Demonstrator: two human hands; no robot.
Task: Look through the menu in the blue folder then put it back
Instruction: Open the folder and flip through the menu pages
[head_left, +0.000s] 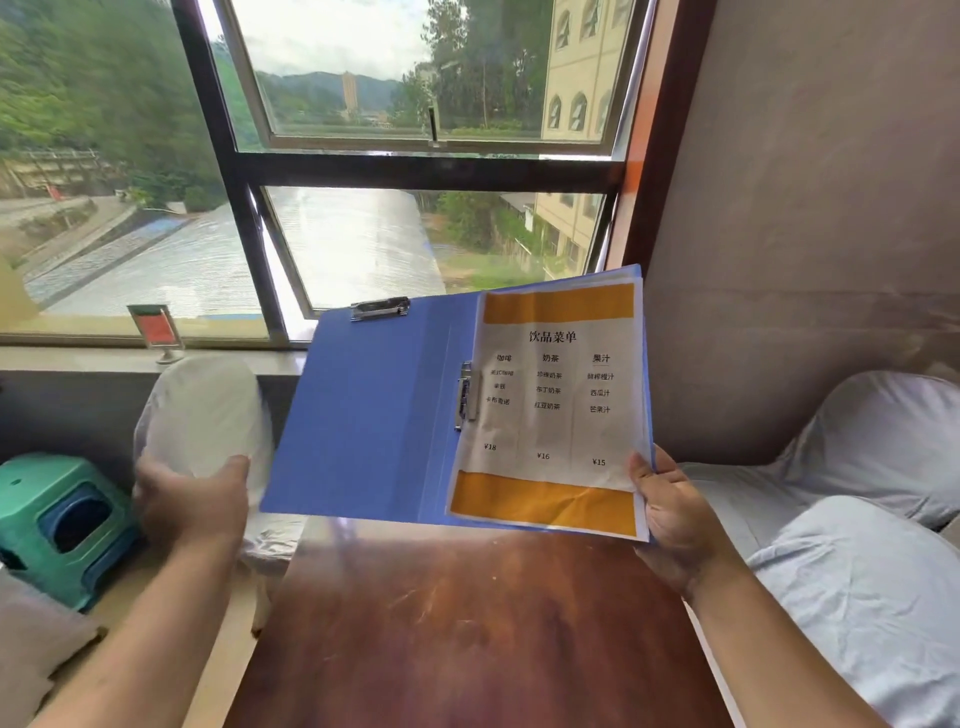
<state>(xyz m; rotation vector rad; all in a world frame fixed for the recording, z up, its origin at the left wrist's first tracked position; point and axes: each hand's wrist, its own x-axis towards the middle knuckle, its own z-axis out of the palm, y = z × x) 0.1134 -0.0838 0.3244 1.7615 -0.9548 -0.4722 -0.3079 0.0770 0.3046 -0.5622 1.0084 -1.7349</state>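
Note:
The blue folder (369, 410) is held open in the air above the wooden table (467, 623). Its right half carries the menu (550, 405), a white sheet with orange bands at top and bottom and three columns of printed text, held by a metal clip (466, 395). My right hand (670, 514) grips the folder's lower right corner, thumb on the menu page. My left hand (192, 499) hovers left of the folder's open cover, fingers apart, a small gap from its lower left edge and holding nothing.
A window (415, 171) fills the wall ahead, with a small red sign stand (158, 330) on the sill. A white-covered chair (208, 415) stands beyond the table on the left, a green plastic stool (57, 519) lower left. White pillows (857, 571) lie at right.

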